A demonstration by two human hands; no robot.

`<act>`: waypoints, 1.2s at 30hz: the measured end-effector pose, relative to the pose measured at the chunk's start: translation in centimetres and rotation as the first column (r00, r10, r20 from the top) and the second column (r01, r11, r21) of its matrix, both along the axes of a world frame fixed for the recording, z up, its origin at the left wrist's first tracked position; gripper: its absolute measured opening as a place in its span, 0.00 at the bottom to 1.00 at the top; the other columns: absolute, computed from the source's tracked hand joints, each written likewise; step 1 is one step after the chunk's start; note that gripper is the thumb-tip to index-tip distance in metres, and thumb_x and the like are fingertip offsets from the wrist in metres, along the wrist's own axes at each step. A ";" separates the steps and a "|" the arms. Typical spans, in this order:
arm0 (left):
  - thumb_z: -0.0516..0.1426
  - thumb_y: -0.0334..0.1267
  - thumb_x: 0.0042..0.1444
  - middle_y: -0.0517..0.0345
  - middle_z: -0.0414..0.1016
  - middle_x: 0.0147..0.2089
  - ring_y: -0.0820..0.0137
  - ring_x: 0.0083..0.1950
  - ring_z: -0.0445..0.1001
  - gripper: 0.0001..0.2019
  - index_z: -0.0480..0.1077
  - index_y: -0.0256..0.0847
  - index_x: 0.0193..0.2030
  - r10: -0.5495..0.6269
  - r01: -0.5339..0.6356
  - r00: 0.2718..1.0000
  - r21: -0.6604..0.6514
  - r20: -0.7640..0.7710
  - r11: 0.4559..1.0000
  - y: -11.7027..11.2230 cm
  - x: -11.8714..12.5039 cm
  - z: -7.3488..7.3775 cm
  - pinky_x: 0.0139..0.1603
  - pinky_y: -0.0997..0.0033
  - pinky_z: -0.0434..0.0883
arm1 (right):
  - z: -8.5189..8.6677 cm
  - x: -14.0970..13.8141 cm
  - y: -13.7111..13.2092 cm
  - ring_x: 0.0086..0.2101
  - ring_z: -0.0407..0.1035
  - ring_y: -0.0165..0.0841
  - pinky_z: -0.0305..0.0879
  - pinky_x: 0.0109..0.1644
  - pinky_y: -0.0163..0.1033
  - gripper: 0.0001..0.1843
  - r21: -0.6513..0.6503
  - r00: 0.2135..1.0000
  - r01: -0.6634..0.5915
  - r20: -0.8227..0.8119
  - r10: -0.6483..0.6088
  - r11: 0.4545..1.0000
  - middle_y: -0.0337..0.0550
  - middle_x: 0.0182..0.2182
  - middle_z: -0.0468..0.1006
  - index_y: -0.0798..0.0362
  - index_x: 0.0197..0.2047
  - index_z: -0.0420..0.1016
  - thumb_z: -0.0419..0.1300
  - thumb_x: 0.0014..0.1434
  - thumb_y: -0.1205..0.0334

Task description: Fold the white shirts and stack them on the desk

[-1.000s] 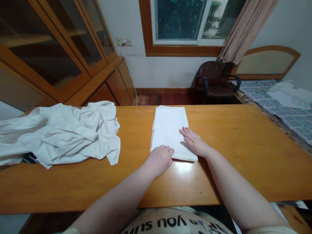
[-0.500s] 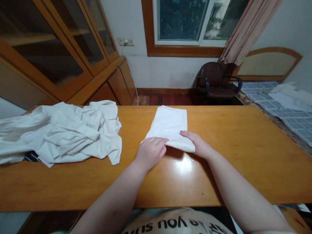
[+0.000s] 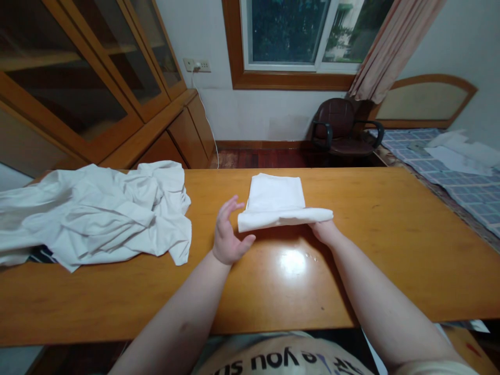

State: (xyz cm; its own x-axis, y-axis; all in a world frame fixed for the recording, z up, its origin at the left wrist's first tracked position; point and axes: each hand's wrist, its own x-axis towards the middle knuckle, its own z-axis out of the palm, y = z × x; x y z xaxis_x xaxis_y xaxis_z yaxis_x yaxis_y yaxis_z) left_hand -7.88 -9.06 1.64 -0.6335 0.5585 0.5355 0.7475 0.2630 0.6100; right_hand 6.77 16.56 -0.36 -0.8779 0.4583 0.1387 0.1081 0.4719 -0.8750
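Note:
A folded white cloth (image 3: pixel 276 191) lies on the wooden table (image 3: pixel 390 250) in front of me. Its near part is raised off the surface and doubled back as a thick band across the front. My right hand (image 3: pixel 325 230) holds this band from below at its right end; the cloth hides most of the fingers. Just beside the left end of the band, my left hand (image 3: pixel 229 234) is open, thumb and fingers spread, with a small gap to the cloth. A crumpled heap of white fabric (image 3: pixel 117 213) rests on the left side of the table.
Something dark and striped (image 3: pixel 42 254) shows under the heap's near edge. Beyond the table stand a glass-doored cabinet (image 3: pixel 156 112) at the left, a brown armchair (image 3: pixel 338 125), and a bed (image 3: pixel 433 151) with a blue checked cover at the right.
My left hand has let go of the cloth's near edge and opened to its left. My right hand has moved under the right end, and the near part has been lifted and turned back.

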 end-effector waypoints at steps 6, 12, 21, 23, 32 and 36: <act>0.62 0.47 0.49 0.45 0.65 0.63 0.60 0.62 0.66 0.37 0.57 0.39 0.64 -0.135 0.194 0.871 -0.080 0.473 0.978 3.0 -1.3 -1.1 0.60 0.60 0.66 | -0.3 -0.3 0.7 0.50 0.69 0.47 0.60 0.57 0.53 0.23 -0.071 0.999 0.048 0.009 -0.047 0.996 0.48 0.47 0.78 0.55 0.44 0.77 0.56 0.55 0.46; 0.65 0.43 0.47 0.50 0.76 0.52 0.60 0.54 0.73 0.22 0.72 0.39 0.49 0.028 0.086 0.783 -0.153 0.621 0.984 3.7 -1.0 -0.7 0.57 0.62 0.70 | -1.1 -0.4 0.8 0.46 0.71 0.46 0.63 0.54 0.51 0.21 -0.093 0.995 0.088 0.054 -0.083 0.992 0.47 0.43 0.80 0.55 0.40 0.76 0.55 0.56 0.47; 0.61 0.42 0.51 0.50 0.77 0.50 0.61 0.53 0.73 0.17 0.73 0.39 0.47 0.009 0.154 0.821 -0.238 0.571 0.959 3.7 -1.7 -1.0 0.56 0.64 0.69 | -1.2 -0.5 0.5 0.45 0.72 0.45 0.65 0.51 0.48 0.23 -0.085 0.988 0.153 0.043 -0.150 0.985 0.48 0.42 0.80 0.55 0.39 0.76 0.54 0.57 0.44; 0.60 0.42 0.53 0.50 0.76 0.51 0.61 0.53 0.74 0.17 0.73 0.38 0.48 0.000 0.159 0.834 -0.241 0.552 0.957 3.9 -1.8 -1.1 0.56 0.65 0.69 | -1.0 -0.6 0.3 0.45 0.72 0.44 0.65 0.50 0.47 0.24 -0.068 0.981 0.189 0.046 -0.186 0.980 0.48 0.43 0.80 0.55 0.42 0.76 0.53 0.57 0.43; 0.51 0.46 0.60 0.44 0.73 0.55 0.58 0.56 0.71 0.20 0.68 0.36 0.54 0.155 -0.006 0.894 -0.333 0.421 0.943 4.3 -1.6 -1.4 0.54 0.62 0.68 | 0.1 -1.4 -1.3 0.40 0.72 0.43 0.65 0.41 0.43 0.24 0.221 0.924 0.325 0.132 -0.359 0.919 0.52 0.39 0.79 0.55 0.44 0.74 0.49 0.60 0.45; 0.50 0.48 0.61 0.44 0.75 0.52 0.57 0.53 0.73 0.19 0.69 0.38 0.51 0.243 -0.069 0.902 -0.437 0.357 0.897 4.4 -1.4 -1.1 0.49 0.63 0.69 | 0.5 -1.8 -1.8 0.36 0.72 0.43 0.64 0.36 0.40 0.22 0.326 0.884 0.335 0.217 -0.415 0.884 0.53 0.35 0.79 0.55 0.39 0.74 0.49 0.60 0.46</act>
State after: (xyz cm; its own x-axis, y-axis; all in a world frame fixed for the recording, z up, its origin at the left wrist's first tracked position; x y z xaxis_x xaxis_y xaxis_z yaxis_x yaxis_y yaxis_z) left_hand -9.27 -4.62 0.49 -0.8384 0.5444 -0.0276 0.3959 0.6430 0.6556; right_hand 4.93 14.72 0.10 -0.6678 0.7393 0.0866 0.5395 0.5609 -0.6280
